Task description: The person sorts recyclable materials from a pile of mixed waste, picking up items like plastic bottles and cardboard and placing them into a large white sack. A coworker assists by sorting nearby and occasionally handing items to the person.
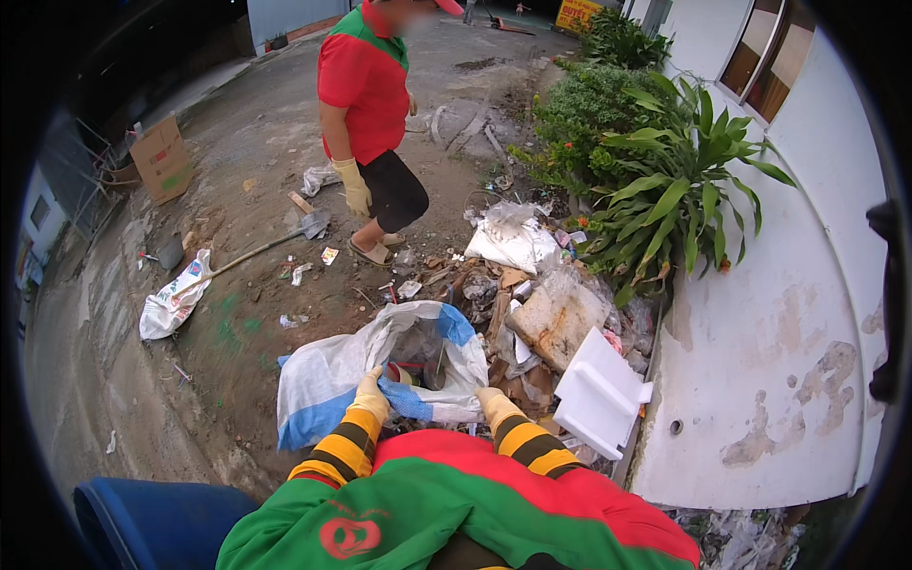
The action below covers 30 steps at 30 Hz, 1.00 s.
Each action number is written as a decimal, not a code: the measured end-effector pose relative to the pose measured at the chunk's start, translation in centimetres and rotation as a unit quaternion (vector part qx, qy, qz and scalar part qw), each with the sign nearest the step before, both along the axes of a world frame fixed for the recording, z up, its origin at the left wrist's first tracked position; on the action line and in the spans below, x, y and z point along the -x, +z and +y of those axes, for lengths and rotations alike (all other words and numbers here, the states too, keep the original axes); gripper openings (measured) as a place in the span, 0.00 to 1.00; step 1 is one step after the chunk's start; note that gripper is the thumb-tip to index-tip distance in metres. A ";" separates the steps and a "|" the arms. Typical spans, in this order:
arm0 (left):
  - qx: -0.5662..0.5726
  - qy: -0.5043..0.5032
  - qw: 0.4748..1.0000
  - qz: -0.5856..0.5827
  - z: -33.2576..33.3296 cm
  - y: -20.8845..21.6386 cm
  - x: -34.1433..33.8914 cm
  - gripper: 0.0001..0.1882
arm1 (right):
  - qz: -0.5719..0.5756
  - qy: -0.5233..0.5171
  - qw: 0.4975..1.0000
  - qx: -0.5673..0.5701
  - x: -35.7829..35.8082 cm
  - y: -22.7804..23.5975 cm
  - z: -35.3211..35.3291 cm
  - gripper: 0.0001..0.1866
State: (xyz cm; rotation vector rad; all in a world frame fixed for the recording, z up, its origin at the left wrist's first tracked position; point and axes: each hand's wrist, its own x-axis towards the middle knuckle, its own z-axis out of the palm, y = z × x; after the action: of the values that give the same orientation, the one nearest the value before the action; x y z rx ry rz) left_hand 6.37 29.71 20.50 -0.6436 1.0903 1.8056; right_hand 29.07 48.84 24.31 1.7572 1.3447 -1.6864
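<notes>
A large white and blue woven sack point(328, 366) lies on the dirt before me, its mouth gaping upward. Inside it some rubbish shows, including a red piece; the rest is in shadow. At the near edge of the mouth, my gloved left hand point(371, 395) is closed on the rim. My gloved right hand point(495, 404) grips the same rim farther right, its fingers partly hidden by the fabric. To the right of the sack rises a heap of rubbish point(508, 313), with a white foam piece point(600, 391) and a dirty pale slab point(560, 318) on it.
A co-worker point(370, 104) in a red and green shirt stands beyond the sack. A shovel point(256, 249) and a white sack point(178, 299) lie left. A blue bin point(157, 532) stands near left, a cardboard box point(161, 160) far left. Plants point(693, 171) and a white wall point(760, 380) border the right.
</notes>
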 end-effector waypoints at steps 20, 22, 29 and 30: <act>0.039 0.042 0.998 -0.010 1.2 2.2 1.8 0.27 | -0.008 -0.057 0.994 0.089 1.8 -2.2 0.8 0.33; 0.169 0.023 0.982 0.084 1.2 3.0 1.8 0.35 | 0.005 -0.048 0.995 0.086 2.4 -4.0 0.4 0.29; 0.319 -0.104 0.942 0.006 2.3 4.6 -4.0 0.60 | 0.196 -0.239 0.913 0.265 4.1 -7.2 -2.4 0.18; 0.229 -0.154 0.960 -0.037 2.0 4.4 -4.5 0.52 | 0.221 -0.246 0.895 0.299 4.5 -7.0 -2.9 0.18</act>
State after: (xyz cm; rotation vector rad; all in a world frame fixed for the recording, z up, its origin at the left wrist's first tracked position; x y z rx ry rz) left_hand 10.88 31.75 24.92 -0.7556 1.4851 1.2594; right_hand 24.54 45.91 17.33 1.4480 0.3980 -2.5437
